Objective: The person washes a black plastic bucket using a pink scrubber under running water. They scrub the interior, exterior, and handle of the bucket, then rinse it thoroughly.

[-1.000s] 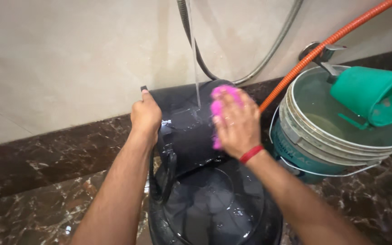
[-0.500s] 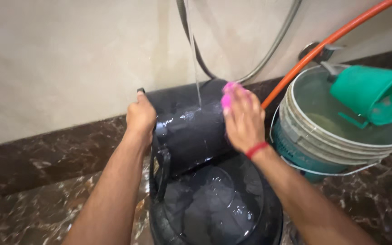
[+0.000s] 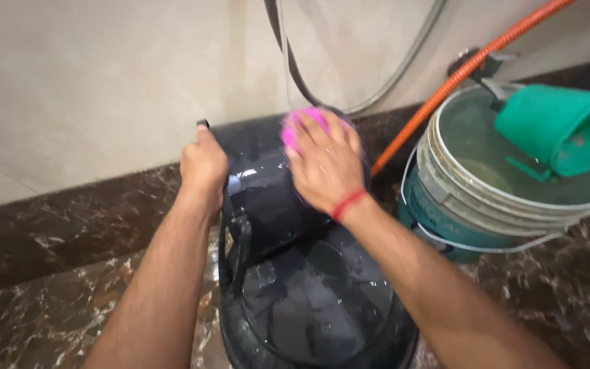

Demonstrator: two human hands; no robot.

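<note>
Right hand [image 3: 326,167] presses a pink scrubber [image 3: 300,124] onto the wet black container [image 3: 268,191], gripped at its 9 o'clock rim by the left hand [image 3: 203,167], over a black bucket [image 3: 315,307]

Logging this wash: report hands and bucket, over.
Left hand grips black bucket rim. Right hand presses pink scrubber on its side. Green mug in white bucket, clear.

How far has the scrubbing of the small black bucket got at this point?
Done: the small black bucket is wet and glistening. In hand: left hand grips its rim, right hand presses a pink scrubber on its side. Left: cannot tell; its far side is hidden.
</note>
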